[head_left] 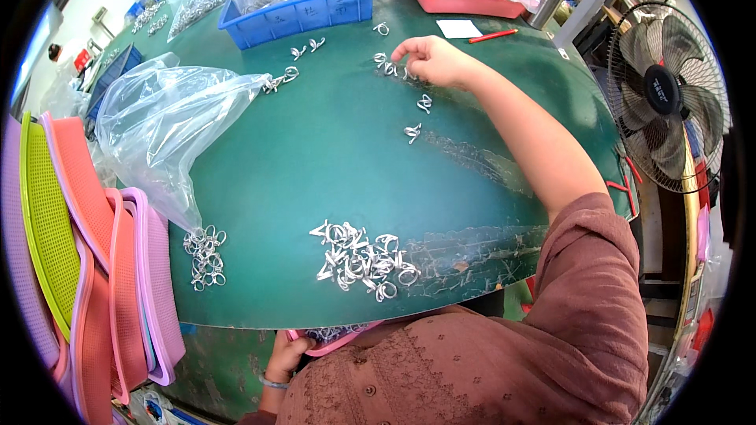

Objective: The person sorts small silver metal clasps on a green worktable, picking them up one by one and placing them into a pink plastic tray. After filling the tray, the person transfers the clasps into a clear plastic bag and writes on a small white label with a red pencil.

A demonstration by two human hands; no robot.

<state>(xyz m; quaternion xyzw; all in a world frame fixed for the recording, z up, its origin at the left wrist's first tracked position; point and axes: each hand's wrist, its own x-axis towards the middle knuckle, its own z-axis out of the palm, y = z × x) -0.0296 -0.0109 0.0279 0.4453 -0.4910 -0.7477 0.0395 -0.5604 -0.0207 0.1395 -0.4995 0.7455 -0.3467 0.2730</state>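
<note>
Nearest you, below the table edge, your left hand (pixel 288 356) is closed on the left end of a pink basket (pixel 343 341) with metal pieces in it; the thumb shows by the rim, the other fingers are hidden. Just over the edge, on the green table (pixel 299 165), lies the main heap of silver rings (pixel 358 258), with a smaller cluster (pixel 205 256) well to its left, by the mouth of a clear bag (pixel 169 122).

Beyond the heap, two loose pieces, the nearer one (pixel 413 134) and the farther one (pixel 424 103), lie on your side of the outstretched right hand (pixel 435 61). That hand is bent down with curled fingers; you cannot tell from here whether they pinch a piece or only touch one.

The relation that matters, as I judge it: the small row of rings (pixel 385 64) lies just left of your right fingertips, its long axis slanting from far left to near right, under them. Your right hand is much the nearer; your left is well apart. A single ring (pixel 381 28) lies farther off, before the blue crate (pixel 303 17).
</note>
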